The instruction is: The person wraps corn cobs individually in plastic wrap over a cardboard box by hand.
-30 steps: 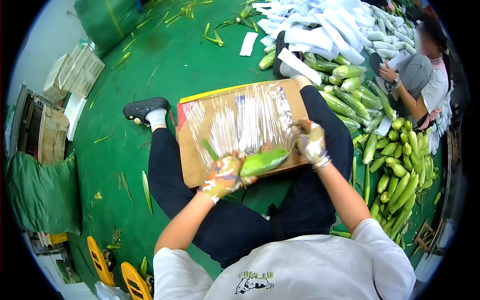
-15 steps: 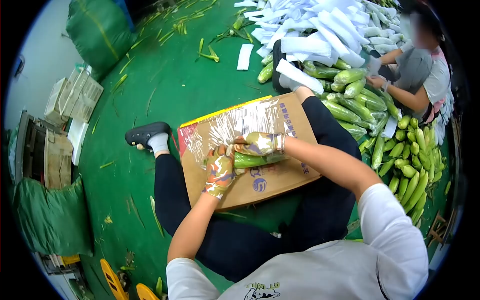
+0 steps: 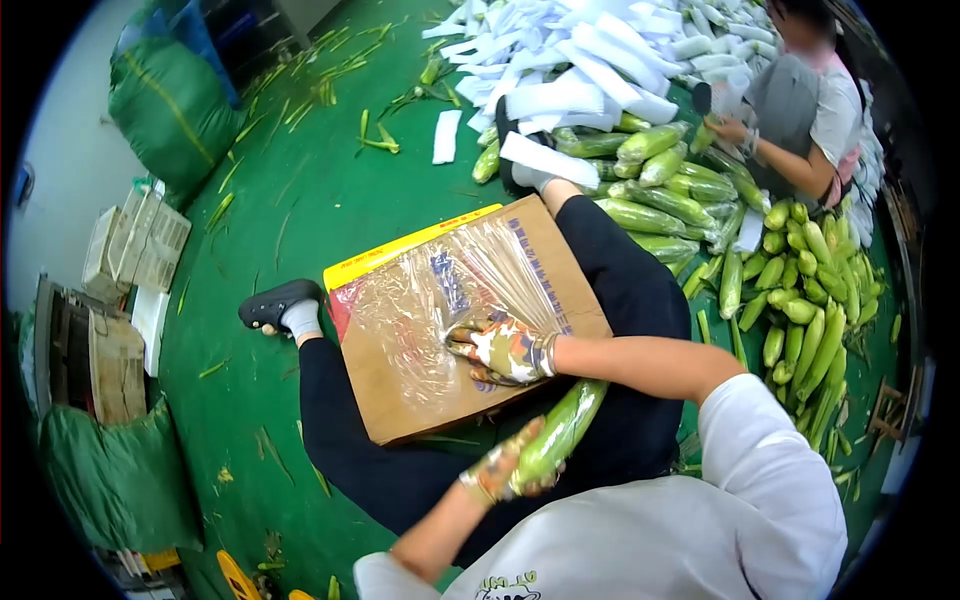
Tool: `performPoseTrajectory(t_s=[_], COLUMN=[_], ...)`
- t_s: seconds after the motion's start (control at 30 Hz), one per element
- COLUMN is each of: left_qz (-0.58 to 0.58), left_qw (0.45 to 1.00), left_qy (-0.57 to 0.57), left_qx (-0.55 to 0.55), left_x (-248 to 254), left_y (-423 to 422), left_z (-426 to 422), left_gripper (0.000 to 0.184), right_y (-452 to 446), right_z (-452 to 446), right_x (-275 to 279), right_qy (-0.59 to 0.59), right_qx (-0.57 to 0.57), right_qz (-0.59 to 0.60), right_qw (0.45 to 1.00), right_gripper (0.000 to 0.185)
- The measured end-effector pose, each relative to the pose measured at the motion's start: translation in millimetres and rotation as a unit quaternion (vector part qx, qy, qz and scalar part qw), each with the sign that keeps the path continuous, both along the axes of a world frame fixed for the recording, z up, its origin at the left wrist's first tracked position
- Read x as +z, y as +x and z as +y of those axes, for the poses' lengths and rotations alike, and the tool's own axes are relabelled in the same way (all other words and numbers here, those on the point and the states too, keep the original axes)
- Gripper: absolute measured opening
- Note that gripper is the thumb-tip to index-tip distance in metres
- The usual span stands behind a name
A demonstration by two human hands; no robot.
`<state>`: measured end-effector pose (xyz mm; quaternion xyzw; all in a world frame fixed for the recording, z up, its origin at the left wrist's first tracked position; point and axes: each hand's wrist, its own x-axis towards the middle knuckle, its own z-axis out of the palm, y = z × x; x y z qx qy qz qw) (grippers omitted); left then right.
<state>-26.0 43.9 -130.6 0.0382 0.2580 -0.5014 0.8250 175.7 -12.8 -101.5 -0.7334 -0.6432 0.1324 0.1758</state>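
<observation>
- At the far left, some crates (image 3: 150,240) are seen by the wall, and a green sack (image 3: 165,120) is seen a little farther off.
- A black shoe (image 3: 278,305) is seen on the green floor (image 3: 240,370), just beside the box.
- A flat box (image 3: 395,425) is set between the legs, tipped a bit, and its top is partly covered by clear, crinkly film (image 3: 410,345).
- The right hand (image 3: 508,350) is laid on the film, near the middle of the box. Its fingers are bent a little and pointed left. Whether any film is pinched by them cannot be told.
- The left hand (image 3: 512,462) is closed around the low end of one corn (image 3: 566,430). It is held well below the right hand, off the near edge of the box.
- The corn is held over the lap, slanted, with its low end toward the left hand and its high end pointed up and right. The high end is seen just below the right forearm; whether they touch cannot be told.
- The corn is gripped by the left hand, so that one is nearer. From the corn, the film is found up and to the left, across the near edge of the box.
- Farther right, shiny wrapped corn (image 3: 670,205) is heaped near white sleeves (image 3: 600,60).
- At the far right, bare corn (image 3: 825,300) is piled below another person (image 3: 835,120).
</observation>
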Motion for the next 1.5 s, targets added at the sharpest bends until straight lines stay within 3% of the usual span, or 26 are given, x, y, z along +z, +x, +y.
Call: performPoseTrajectory(t_s=[0.03, 0.07, 0.13, 0.23, 0.33, 0.37, 0.4, 0.43, 0.47, 0.5, 0.57, 0.63, 0.7, 0.8, 0.87, 0.9, 0.93, 0.97, 1.0, 1.07, 1.13, 1.2, 1.23, 1.3, 1.4, 1.5], left_qz=[-0.026, 0.018, 0.103, -0.082, -0.127, -0.197, -0.395, -0.495, -0.583, -0.647, -0.722, -0.552, -0.436, -0.584, -0.348, -0.28, -0.263, -0.317, -0.24, -0.358, -0.511, -0.541, -0.647, -0.614, -0.501, -0.39], left_qw=[0.997, 0.962, 0.952, 0.918, 0.898, 0.861, 0.71, 0.58, 0.436, 0.377, 0.372, 0.618, 0.73, 0.642, 0.772, 0.853, 0.878, 0.911, 0.903, 0.909, 0.8, 0.771, 0.65, 0.65, 0.541, 0.435], left_qy=[-0.053, 0.235, 0.277, 0.386, 0.421, 0.465, 0.575, 0.635, 0.665, 0.636, 0.533, 0.516, 0.506, 0.497, 0.532, 0.44, 0.4, 0.261, 0.349, 0.144, 0.263, 0.317, 0.382, 0.431, 0.654, 0.775], left_qx=[0.041, 0.135, 0.079, 0.033, 0.022, 0.052, 0.095, 0.124, 0.164, 0.185, 0.238, 0.215, 0.143, 0.0, -0.011, -0.002, 0.013, -0.034, 0.071, 0.157, 0.171, 0.111, 0.111, 0.121, 0.168, 0.239], left_x=[-5, 38, 23, 20, 53, 73, 135, 154, 161, 160, 140, 114, 89, 54, 64, 53, 54, 47, 53, 5, 22, 56, 38, 56, 38, 23], left_y=[-23, -43, -66, -77, -44, -28, -4, 11, 19, 26, 34, 34, 33, 85, 129, 166, 199, 241, 272, 364, 375, 337, 322, 263, 177, 91], left_z=[-8, -31, -36, -7, 8, -1, -42, -65, -84, -88, -102, -123, -143, -180, -216, -217, -226, -223, -241, -241, -254, -222, -200, -133, -8, 91], left_gripper=[0.056, 0.048, 0.042, 0.041, 0.042, 0.041, 0.039, 0.038, 0.037, 0.037, 0.04, 0.042, 0.04, 0.031, 0.022, 0.027, 0.028, 0.03, 0.028, 0.025, 0.045, 0.066, 0.062, 0.054, 0.039, 0.03], right_y=[1, 2, -2, -26, -67, -87, -104, -119, -138, -154, -174, -181, -200, -211, -254, -279, -315, -333, -352, -364, -357, -337, -323, -277, -230, -139], right_z=[0, -3, -21, -95, -180, -188, -189, -194, -194, -184, -171, -192, -217, -258, -324, -354, -387, -415, -441, -479, -504, -530, -529, -500, -472, -406], right_x=[-5, -11, -15, 22, 13, 21, 32, 37, 30, 7, 38, 69, 48, 31, 13, -21, -59, -48, -34, -56, -58, -102, -101, -7, 7, 38], right_qy=[0.028, 0.054, 0.135, 0.054, 0.17, 0.266, 0.36, 0.414, 0.571, 0.614, 0.493, 0.423, 0.432, 0.317, 0.189, 0.095, 0.114, -0.108, -0.294, -0.38, -0.413, -0.389, -0.384, -0.389, -0.131, 0.28], right_qx=[0.0, 0.0, -0.059, -0.09, -0.186, -0.341, -0.463, -0.531, -0.455, -0.36, -0.412, -0.392, -0.432, -0.548, -0.683, -0.743, -0.79, -0.739, -0.637, -0.525, -0.441, -0.46, -0.451, -0.435, -0.675, -0.627], right_qz=[-0.001, -0.003, -0.005, 0.46, 0.271, 0.45, 0.584, 0.593, 0.566, 0.668, 0.764, 0.815, 0.764, 0.484, 0.198, -0.027, 0.186, 0.089, -0.042, -0.085, -0.109, 0.018, 0.025, 0.044, 0.136, 0.421], right_qw=[1.0, 0.999, 0.989, 0.882, 0.929, 0.781, 0.561, 0.442, 0.382, 0.217, 0.058, -0.051, 0.206, 0.605, 0.677, 0.662, 0.573, 0.659, 0.711, 0.757, 0.789, 0.798, 0.805, 0.811, 0.713, 0.592], right_gripper=[0.055, 0.056, 0.049, 0.025, 0.015, 0.016, 0.017, 0.019, 0.017, 0.016, 0.017, 0.015, 0.025, 0.041, 0.03, 0.023, 0.022, 0.022, 0.022, 0.036, 0.036, 0.032, 0.033, 0.049, 0.046, 0.04])
